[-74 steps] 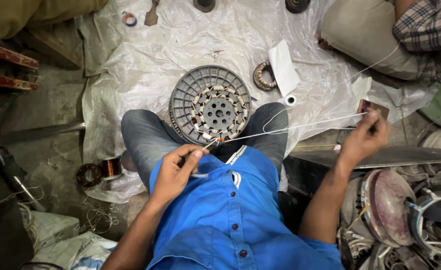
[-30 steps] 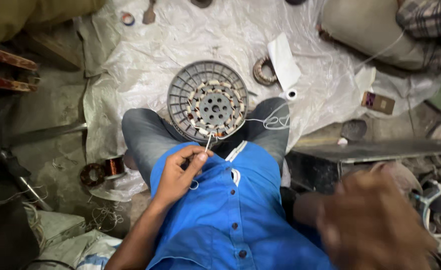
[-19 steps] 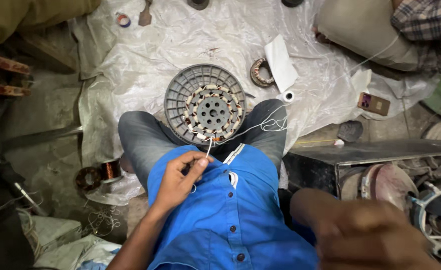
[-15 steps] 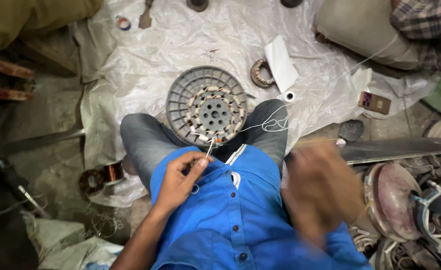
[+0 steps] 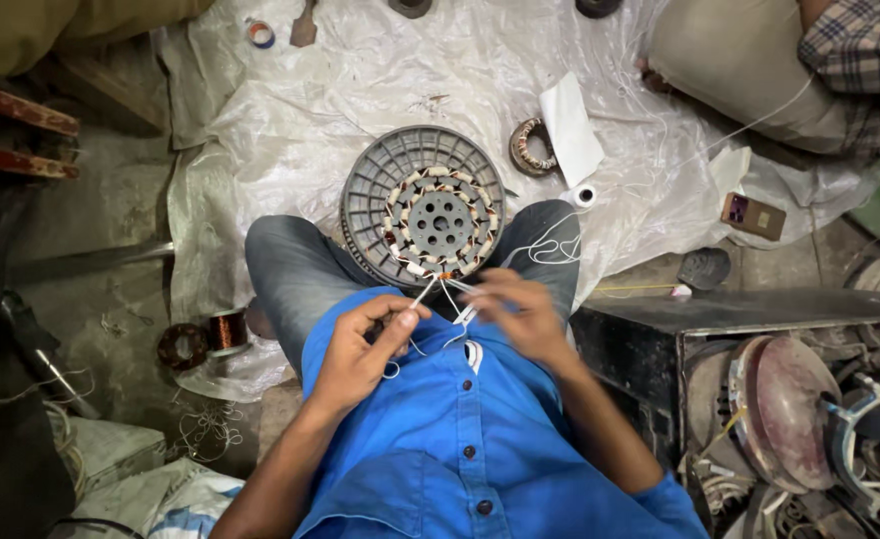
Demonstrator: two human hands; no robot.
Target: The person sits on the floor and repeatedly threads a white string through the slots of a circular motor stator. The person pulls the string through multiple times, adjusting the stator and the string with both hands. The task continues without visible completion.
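From up here I look straight down on the round grey plastic-ribbed motor stator with copper windings around its hub (image 5: 423, 208), which leans against the person's knees on the crumpled white plastic sheet (image 5: 360, 80), tilted toward the lap, I judge so that the near edge of the winding ring sits within easy reach of both hands. The left hand (image 5: 358, 347) is curled, thumb and forefinger pinched on a thin white thread (image 5: 422, 292) that runs up to the near rim of the stator; it seems held taut from below so the strand stays put at the coil. The right hand (image 5: 516, 311) is blurred, fingers bent around the same bundle of white strands just beside the stator's lower edge; I take it to be gripping the thread, though the blur keeps me from seeing exactly how. More loose thread lies looped on the right knee and trails to a small white thread spool (image 5: 585, 195) on the sheet, close by, presumably to feed freely. A smaller copper-wound ring (image 5: 529, 146) and a folded white paper sheet (image 5: 572, 128) lie just beyond the stator. A reel of copper wire (image 5: 225, 329) stands on the floor near the left knee. Another person's plaid sleeve (image 5: 859, 60) shows at the upper right, well apart.
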